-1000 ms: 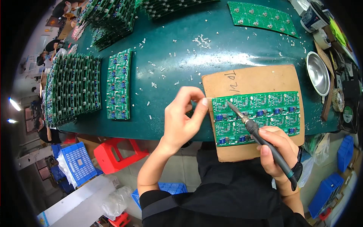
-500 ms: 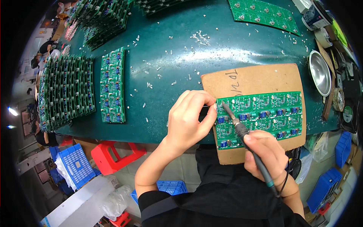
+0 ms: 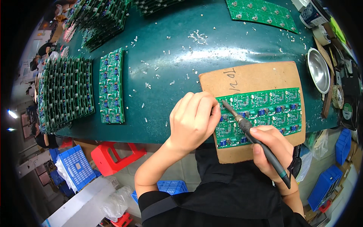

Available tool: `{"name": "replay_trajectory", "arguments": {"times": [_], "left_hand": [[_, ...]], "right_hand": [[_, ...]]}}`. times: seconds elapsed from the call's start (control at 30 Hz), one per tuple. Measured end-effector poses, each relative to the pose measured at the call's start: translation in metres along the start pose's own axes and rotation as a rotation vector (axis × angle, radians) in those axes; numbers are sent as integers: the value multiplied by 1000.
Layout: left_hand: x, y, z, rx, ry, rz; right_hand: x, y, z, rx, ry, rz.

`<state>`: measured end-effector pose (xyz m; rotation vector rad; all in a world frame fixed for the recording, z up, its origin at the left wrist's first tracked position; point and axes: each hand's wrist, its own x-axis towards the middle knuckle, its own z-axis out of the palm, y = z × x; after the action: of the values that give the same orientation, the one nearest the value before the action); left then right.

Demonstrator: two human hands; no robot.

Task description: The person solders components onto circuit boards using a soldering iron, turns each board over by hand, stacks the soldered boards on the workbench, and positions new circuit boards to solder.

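Head | left hand (image 3: 193, 118) — now nearer circuit board (image 3: 266, 100), grip: can't tell | right hand (image 3: 278, 149) clasping soldering iron (image 3: 247, 128)

Glowing green all across the board (image 3: 270, 111), speckled blue and white! Plain brown on the cardboard (image 3: 264, 77), scrawled in black. Dark grey down the iron (image 3: 272, 160), finishing in teal. Deep green over the counter (image 3: 162, 102), flecked white; bright red on the stool (image 3: 103, 159), latticed blue on the crate (image 3: 77, 166).
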<state>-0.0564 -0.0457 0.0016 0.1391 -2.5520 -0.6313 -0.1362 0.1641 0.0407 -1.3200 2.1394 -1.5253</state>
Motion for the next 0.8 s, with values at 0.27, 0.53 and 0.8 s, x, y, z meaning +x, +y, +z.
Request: {"name": "replay_trajectory", "arguments": {"times": [0.27,0.53,0.8], "left_hand": [[0,-3,0,-154,3,-71],[2,2,-3,-23,-34,-30],[6,-1,-14,-121,-88,-65]], "right_hand": [[13,9,-19,98,32,146],[42,27,-34,267,-100,234],[4,17,-41,185,207,247]]}}
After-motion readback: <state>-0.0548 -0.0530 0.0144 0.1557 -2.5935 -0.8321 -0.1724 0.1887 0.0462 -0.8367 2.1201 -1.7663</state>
